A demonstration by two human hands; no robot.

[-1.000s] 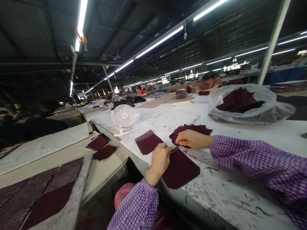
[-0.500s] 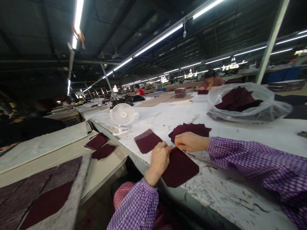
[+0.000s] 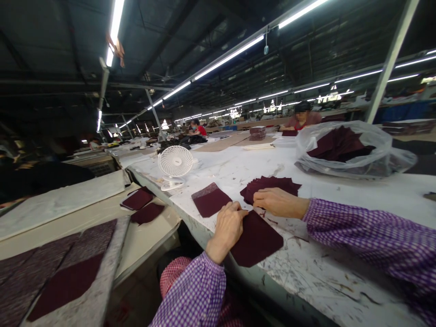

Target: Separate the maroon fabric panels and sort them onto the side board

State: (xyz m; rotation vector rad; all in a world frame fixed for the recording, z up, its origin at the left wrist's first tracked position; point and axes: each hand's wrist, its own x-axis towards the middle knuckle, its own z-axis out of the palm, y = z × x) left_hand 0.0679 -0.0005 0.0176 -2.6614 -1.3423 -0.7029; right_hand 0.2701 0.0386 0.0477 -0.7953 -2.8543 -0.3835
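A dark maroon fabric piece (image 3: 260, 240) with cut corners lies at the table's near edge. My left hand (image 3: 227, 229) rests at its upper left edge, thumb and fingers pinched on the fabric. Just beyond the piece's top corner, my right hand (image 3: 281, 203) has its fingers curled together against the front of a fanned pile of maroon fabric pieces (image 3: 272, 183); its fingertips are partly hidden, and what they pinch is unclear. Left of the pile, a maroon piece with a speckled strip (image 3: 209, 202) lies flat.
A small white fan (image 3: 175, 162) stands on the white table (image 3: 235, 163). At the right sits a clear plastic bag (image 3: 384, 156) holding maroon pieces. To the left, a lower surface carries a board (image 3: 112, 268) with maroon and speckled pieces. A co-worker (image 3: 303, 117) sits across the table.
My right hand has shifted a little to the right, away from my left hand, opening a small gap between them. My left hand stays on the fabric piece.
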